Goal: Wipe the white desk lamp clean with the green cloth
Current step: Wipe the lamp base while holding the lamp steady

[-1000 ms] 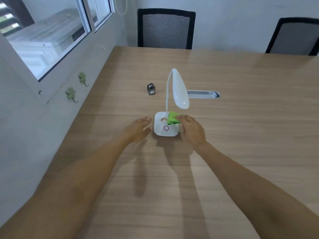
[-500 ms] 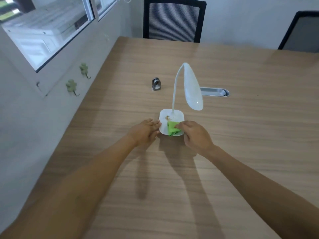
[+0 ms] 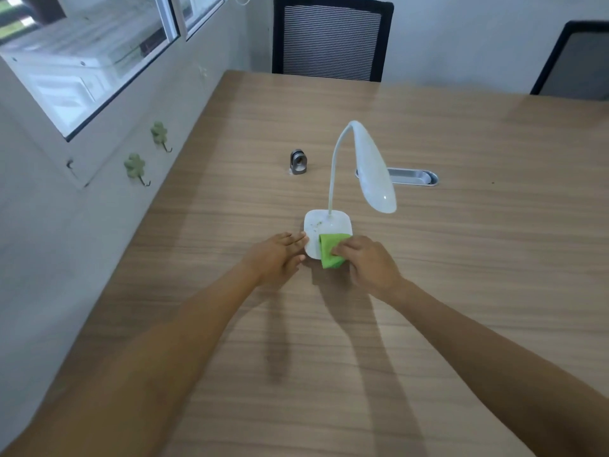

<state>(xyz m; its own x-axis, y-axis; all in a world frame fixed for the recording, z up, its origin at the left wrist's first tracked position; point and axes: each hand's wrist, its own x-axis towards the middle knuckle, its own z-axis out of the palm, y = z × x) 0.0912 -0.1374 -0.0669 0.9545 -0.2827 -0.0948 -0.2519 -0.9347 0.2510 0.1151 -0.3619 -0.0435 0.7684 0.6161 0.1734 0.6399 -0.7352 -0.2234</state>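
Observation:
The white desk lamp (image 3: 374, 173) stands on the wooden table, its thin neck arching up and its head drooping to the right. Small dark specks lie on the back left of its square base (image 3: 321, 222). My right hand (image 3: 369, 265) pinches the folded green cloth (image 3: 331, 250), which lies over the base's near right corner and hangs past its front edge. My left hand (image 3: 276, 257) rests flat on the table, fingertips touching the base's left side.
A small grey metal object (image 3: 298, 162) stands behind and left of the lamp. A silver cable slot (image 3: 412, 177) is set in the table behind the lamp head. Two black chairs (image 3: 331, 37) stand at the far edge. The wall with green hooks (image 3: 135, 166) runs along the left.
The green cloth has slid from the back right of the base toward its front edge, covering the red ring. My left hand has closed in to touch the base.

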